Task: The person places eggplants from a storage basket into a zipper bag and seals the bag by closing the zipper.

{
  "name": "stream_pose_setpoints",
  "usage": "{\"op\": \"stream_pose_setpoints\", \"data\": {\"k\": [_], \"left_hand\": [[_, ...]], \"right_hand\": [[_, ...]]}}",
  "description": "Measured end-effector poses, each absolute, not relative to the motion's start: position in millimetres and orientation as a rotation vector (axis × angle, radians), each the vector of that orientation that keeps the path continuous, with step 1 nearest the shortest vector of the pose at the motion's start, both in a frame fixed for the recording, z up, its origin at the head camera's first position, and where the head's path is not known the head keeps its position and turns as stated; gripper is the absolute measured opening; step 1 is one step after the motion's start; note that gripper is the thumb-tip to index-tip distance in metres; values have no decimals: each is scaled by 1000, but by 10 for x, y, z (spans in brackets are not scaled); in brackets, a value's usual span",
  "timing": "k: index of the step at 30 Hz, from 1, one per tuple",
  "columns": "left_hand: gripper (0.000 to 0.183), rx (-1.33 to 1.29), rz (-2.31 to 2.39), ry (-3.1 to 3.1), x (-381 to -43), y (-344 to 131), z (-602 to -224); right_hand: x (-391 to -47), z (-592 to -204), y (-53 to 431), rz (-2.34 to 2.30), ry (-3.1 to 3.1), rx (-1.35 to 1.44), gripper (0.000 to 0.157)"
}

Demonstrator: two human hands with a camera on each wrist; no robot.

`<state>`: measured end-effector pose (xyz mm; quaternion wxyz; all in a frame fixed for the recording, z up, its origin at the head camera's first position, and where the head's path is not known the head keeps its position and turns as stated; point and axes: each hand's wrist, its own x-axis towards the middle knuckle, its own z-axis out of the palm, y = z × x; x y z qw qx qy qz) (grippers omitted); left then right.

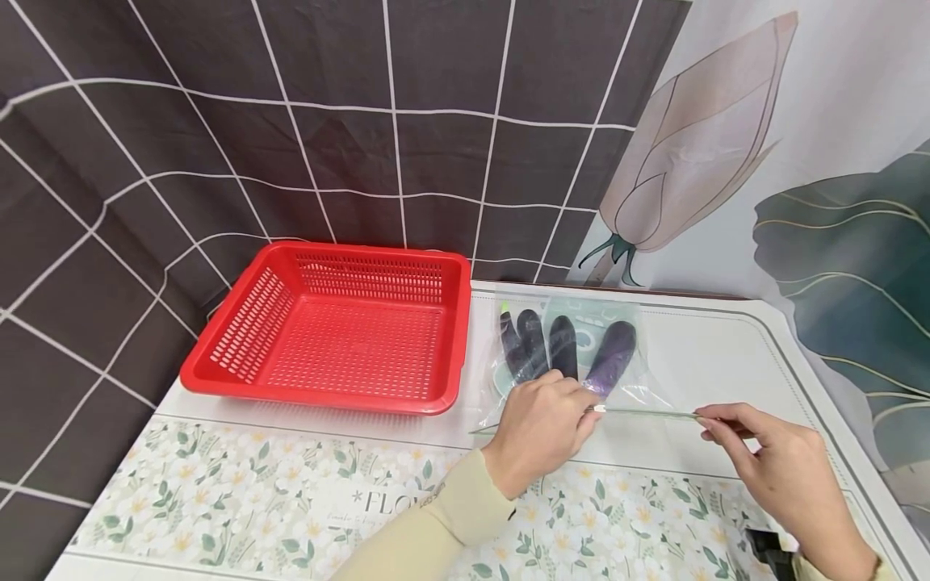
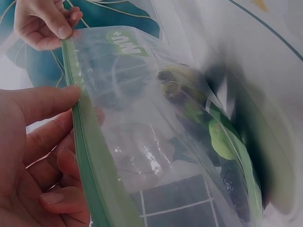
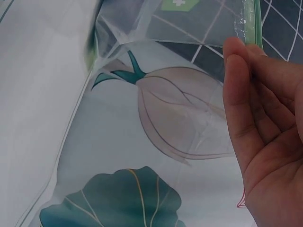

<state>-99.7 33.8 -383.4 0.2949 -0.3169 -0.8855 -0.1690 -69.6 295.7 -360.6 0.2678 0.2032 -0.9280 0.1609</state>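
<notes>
A clear zip bag with a green zip edge stands on the table, holding several dark purple eggplants. One slim eggplant shows a bright green tip at the far left of the bag. My left hand pinches the zip edge partway along, beside a small white slider. Thumb and fingertips of my right hand pinch the right end of the same edge, which runs taut between both hands. In the right wrist view the bag's corner meets my right fingertips.
A red perforated plastic basket sits left of the bag with nothing in it. The white table carries a floral-printed strip along the front. Dark grid-patterned cloth hangs behind, and a flower-printed curtain at right.
</notes>
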Motion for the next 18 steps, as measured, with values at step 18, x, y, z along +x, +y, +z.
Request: {"op": "stream_pose_setpoints", "data": {"k": [18], "left_hand": [[12,-837,-445,-2365,-991,281,-3825]], "right_hand": [[-703,-3594,2965,447,-2496,544,29]]}}
